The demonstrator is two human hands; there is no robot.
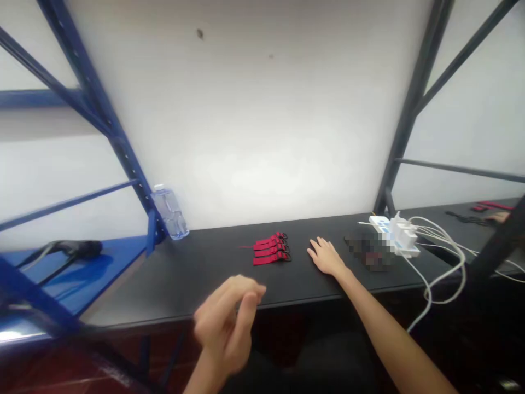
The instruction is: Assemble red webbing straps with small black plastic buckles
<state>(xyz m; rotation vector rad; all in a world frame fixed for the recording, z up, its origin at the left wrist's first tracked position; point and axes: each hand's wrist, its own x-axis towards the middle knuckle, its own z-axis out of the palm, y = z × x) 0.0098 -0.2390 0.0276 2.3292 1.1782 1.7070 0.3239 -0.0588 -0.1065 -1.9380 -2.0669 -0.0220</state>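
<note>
Several red straps with dark rings at their right ends lie side by side on the black tabletop. My left hand is raised near the front edge, below and left of the straps; its fingers are curled with the thumb against them, and whatever they may hold is hidden. To the right of the straps, my right hand rests flat on the tabletop with its fingers spread, holding nothing and apart from the straps.
A clear bottle stands at the back left beside a blue metal frame. On the right are a white power strip with a plug and looping white cables, a blurred dark item, and a dark post.
</note>
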